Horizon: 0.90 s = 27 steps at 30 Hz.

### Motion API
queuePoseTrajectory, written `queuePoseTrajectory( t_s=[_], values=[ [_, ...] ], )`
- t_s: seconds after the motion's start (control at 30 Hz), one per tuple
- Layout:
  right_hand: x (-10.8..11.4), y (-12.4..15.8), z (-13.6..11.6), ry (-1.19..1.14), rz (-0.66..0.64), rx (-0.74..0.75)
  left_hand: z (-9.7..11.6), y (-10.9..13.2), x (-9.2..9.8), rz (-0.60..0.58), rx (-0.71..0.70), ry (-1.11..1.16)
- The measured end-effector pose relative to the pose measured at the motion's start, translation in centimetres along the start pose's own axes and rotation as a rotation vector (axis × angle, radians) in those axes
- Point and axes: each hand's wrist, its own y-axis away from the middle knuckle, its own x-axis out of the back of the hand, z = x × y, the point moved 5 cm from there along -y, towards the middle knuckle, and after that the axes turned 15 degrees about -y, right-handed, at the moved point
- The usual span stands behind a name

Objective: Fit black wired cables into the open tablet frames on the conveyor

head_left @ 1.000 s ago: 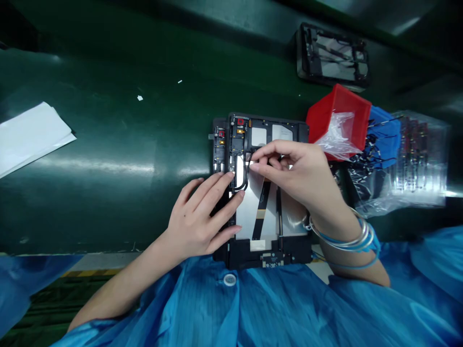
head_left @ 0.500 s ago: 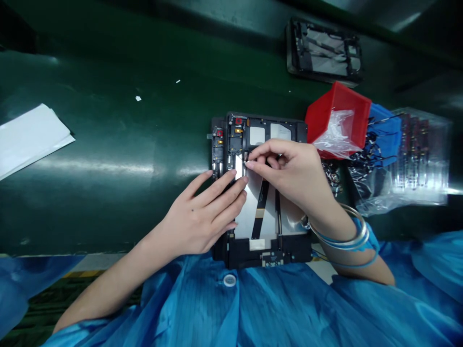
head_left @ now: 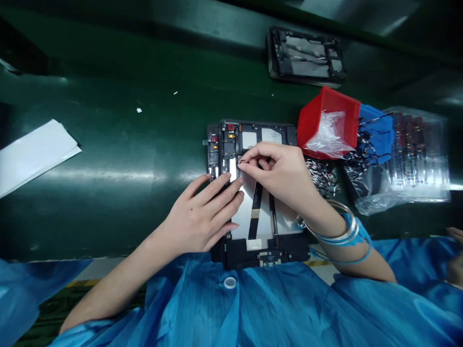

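A black tablet housing [head_left: 253, 132] lies flat in the middle, with a silver panel [head_left: 242, 212] and a black flat flex cable [head_left: 255, 212] across it. My right hand [head_left: 278, 173] is over its upper part, thumb and fingertips pinched on a thin black cable [head_left: 241, 161], most of which is hidden. My left hand [head_left: 198, 217] rests with its fingers apart on the housing's left side, just below that pinch. A small connector board [head_left: 269, 259] sits at the housing's near edge.
A red plastic bin [head_left: 327, 115] with clear film stands beyond my right hand, beside a clear bag of parts [head_left: 415, 159]. Another black frame [head_left: 306, 58] lies further back, white sheets [head_left: 36, 159] lie left on the green bench, and a co-worker's hand [head_left: 456, 236] enters at right.
The whole view has shifted left as my head moved. The black cable's loop is no longer visible under my right fingertips, and a co-worker's hand has appeared at the right edge.
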Motion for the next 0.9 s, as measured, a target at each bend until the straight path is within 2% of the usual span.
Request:
queuePoseTrajectory(
  t_s=[0.07,0.17,0.27,0.37,0.47,0.57,0.63,0.67,0.77,0.83,0.9],
  values=[
    [0.1,0.2,-0.2,0.064,0.015,0.043,0.1,-0.1,0.1,-0.01,0.01,0.005],
    [1.3,1.1,-1.2,0.188,0.135,0.168,0.0,-0.5,0.0,-0.008,0.039,-0.006],
    [2.9,2.9,-2.3,0.265,0.251,0.292,-0.5,-1.5,-0.4,0.006,0.079,-0.014],
    [4.5,5.1,-2.2,0.27,0.315,0.311,-1.4,-2.7,-0.7,0.005,0.142,0.037],
    [5.9,7.4,-0.5,0.239,0.403,0.235,-2.2,-2.5,0.0,0.067,0.275,0.255],
    [6.8,9.6,2.1,0.199,0.496,0.088,-2.3,0.1,0.8,0.155,0.573,0.39],
    [6.7,10.7,4.0,0.191,0.51,-0.04,-1.3,2.3,0.9,0.112,0.758,0.37],
    [6.5,11.1,4.7,0.182,0.49,-0.1,-0.5,3.2,0.7,0.059,0.806,0.364],
    [5.5,11.8,6.0,0.121,0.407,-0.211,2.5,4.4,0.3,-0.052,0.784,0.416],
    [5.0,11.9,5.9,0.057,0.403,-0.229,3.7,4.5,0.7,-0.026,0.764,0.46],
    [4.5,11.5,5.1,-0.028,0.417,-0.222,3.8,4.6,1.5,0.016,0.813,0.517]
  ],
)
